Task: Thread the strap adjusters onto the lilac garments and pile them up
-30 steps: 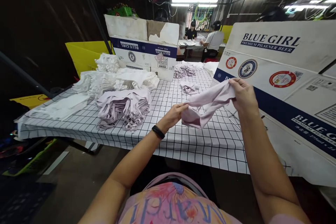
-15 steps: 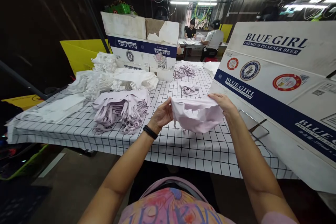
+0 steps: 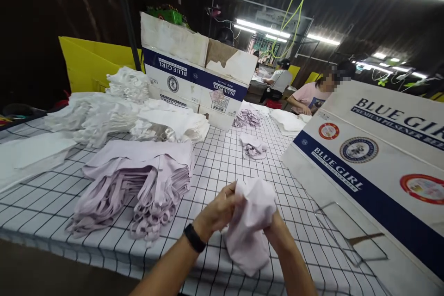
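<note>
A pale lilac cloth garment (image 3: pixel 251 222) hangs bunched between my hands, just above the near edge of the table. My left hand (image 3: pixel 220 208) pinches its upper left side with closed fingers, and a dark band circles that wrist. At the garment's right side is my right hand (image 3: pixel 275 229), closed on the cloth, its fingertips hidden behind the fabric. To the left lies a thick stack of lilac garments (image 3: pixel 138 157), with looped straps toward me. Beyond my hands a small crumpled lilac garment (image 3: pixel 253 145) rests by itself on the checked tablecloth (image 3: pixel 208 173).
Piles of white garments (image 3: pixel 104 111) cover the left of the table. Large printed cartons stand behind (image 3: pixel 194 74) and at the right (image 3: pixel 347 148). A bent wire frame (image 3: pixel 354 236) sits near the right carton. Farther back, a person in pink (image 3: pixel 307 97) leans over a table.
The garment was stretched wide between both hands; now it is gathered and hangs down, with my hands closer together and lower. The view has tilted, and the person in pink now shows.
</note>
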`<state>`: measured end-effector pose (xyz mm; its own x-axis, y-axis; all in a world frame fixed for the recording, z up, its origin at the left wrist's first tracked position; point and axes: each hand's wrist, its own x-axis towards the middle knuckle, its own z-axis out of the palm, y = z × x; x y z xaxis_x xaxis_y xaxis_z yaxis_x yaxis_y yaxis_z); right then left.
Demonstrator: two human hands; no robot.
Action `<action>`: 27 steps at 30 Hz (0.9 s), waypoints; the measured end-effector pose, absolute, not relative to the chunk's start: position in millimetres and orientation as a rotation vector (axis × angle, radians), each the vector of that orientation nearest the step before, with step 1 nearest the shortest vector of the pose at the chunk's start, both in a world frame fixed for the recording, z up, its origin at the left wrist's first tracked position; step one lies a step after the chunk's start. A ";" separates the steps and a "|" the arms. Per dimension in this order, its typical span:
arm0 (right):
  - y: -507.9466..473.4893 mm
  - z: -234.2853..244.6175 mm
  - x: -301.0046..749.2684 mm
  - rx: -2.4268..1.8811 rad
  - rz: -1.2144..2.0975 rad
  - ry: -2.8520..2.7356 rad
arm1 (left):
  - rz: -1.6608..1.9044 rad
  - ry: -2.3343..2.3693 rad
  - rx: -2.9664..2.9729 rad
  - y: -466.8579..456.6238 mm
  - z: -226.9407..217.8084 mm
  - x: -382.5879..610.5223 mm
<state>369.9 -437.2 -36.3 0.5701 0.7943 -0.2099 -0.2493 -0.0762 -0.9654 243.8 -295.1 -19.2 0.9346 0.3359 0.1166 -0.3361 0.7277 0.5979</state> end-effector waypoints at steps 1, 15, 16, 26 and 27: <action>-433.1 -37.0 369.3 -1.347 0.932 -0.451 | 0.385 -0.012 0.718 -294.4 -20.4 244.4; -419.6 6.5 378.6 -1.355 0.625 -0.333 | 0.638 0.365 1.520 -274.9 -38.0 245.2; -422.4 8.0 378.0 -1.338 0.620 -0.326 | 0.659 0.380 1.628 -277.4 -37.0 243.5; -462.1 54.0 382.5 -1.379 0.624 -0.495 | 0.414 0.272 1.639 -305.2 -9.2 220.5; -465.6 62.3 384.8 -1.398 0.647 -0.531 | 0.376 0.273 1.601 -304.5 -1.3 217.5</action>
<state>384.8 -465.6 62.3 0.7206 0.6924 -0.0356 -0.1009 0.0539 -0.9934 217.5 -304.5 -1.3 0.9148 0.3971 0.0741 -0.0516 -0.0670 0.9964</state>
